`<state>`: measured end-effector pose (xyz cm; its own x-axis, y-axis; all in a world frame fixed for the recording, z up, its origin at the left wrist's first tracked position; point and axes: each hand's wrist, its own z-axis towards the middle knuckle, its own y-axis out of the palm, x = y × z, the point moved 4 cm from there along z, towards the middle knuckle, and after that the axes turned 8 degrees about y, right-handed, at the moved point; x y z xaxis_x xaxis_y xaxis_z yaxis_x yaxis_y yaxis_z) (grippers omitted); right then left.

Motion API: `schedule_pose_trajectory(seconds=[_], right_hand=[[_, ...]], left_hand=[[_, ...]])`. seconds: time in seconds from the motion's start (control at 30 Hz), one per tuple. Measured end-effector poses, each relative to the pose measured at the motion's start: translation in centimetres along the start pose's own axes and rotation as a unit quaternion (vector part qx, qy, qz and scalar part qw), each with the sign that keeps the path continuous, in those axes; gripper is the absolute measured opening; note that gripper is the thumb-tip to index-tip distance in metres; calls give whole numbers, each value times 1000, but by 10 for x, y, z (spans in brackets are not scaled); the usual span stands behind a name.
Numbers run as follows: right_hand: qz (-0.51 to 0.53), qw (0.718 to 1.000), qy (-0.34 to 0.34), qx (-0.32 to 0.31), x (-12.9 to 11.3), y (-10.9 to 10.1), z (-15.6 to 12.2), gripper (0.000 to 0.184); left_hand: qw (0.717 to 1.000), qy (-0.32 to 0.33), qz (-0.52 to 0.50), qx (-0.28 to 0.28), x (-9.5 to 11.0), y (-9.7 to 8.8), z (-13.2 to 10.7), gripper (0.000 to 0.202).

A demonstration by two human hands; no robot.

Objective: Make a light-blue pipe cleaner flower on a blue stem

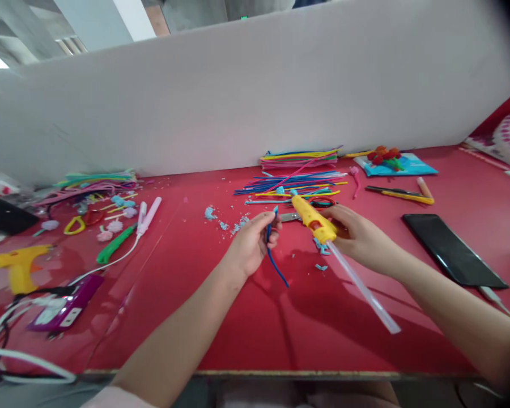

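Note:
My left hand (251,241) pinches a dark blue pipe cleaner (274,262), whose long end hangs down over the red table. At its top, by my fingertips, sits a small light blue tip. My right hand (352,229) is wrapped round a yellow glue gun (312,217), its nozzle pointing up and left past the blue piece, apart from it. A clear glue stick (365,286) sticks out of the gun's back end. Partly hidden behind the gun lie scissors (289,217). Light blue scraps (322,246) are scattered below the gun.
Loose pipe cleaners (297,184) lie behind my hands, near a bundle (300,158) against the white partition (238,102). A black phone (453,249) is at the right. Leftward are another yellow glue gun (21,266), a pink hair iron (148,215) and a purple power strip (66,306) with cables.

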<state>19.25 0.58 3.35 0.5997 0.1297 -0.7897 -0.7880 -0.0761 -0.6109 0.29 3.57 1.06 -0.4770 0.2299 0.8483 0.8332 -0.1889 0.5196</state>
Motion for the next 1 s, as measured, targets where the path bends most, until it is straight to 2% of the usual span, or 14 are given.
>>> schedule_pose_trajectory(seconds=[0.1, 0.17, 0.3, 0.4, 0.57, 0.63, 0.77, 1.0], right_hand=[[178, 982, 63, -21, 7, 2, 5, 27], [251, 964, 82, -13, 17, 7, 5, 27], [372, 922, 112, -13, 38, 15, -2, 29], [358, 925, 126, -4, 42, 13, -7, 29], [313, 941, 117, -47, 29, 16, -12, 25], [294, 948, 114, -40, 27, 17, -12, 22], [250, 957, 146, -1, 27, 19, -12, 15], [272, 947, 164, -58, 23, 33, -20, 14]], left_hand=[[999, -29, 12, -32, -11, 14, -2, 15], [998, -39, 16, -44, -18, 18, -4, 15], [997, -18, 56, -41, -27, 12, -7, 14], [993, 16, 115, -38, -26, 5, -6, 14], [971, 81, 224, -17, -17, -2, -2, 17], [961, 85, 262, -20, -17, -1, -3, 19], [942, 66, 325, -54, -21, 10, -13, 20], [901, 50, 419, -99, -27, 31, -33, 19]])
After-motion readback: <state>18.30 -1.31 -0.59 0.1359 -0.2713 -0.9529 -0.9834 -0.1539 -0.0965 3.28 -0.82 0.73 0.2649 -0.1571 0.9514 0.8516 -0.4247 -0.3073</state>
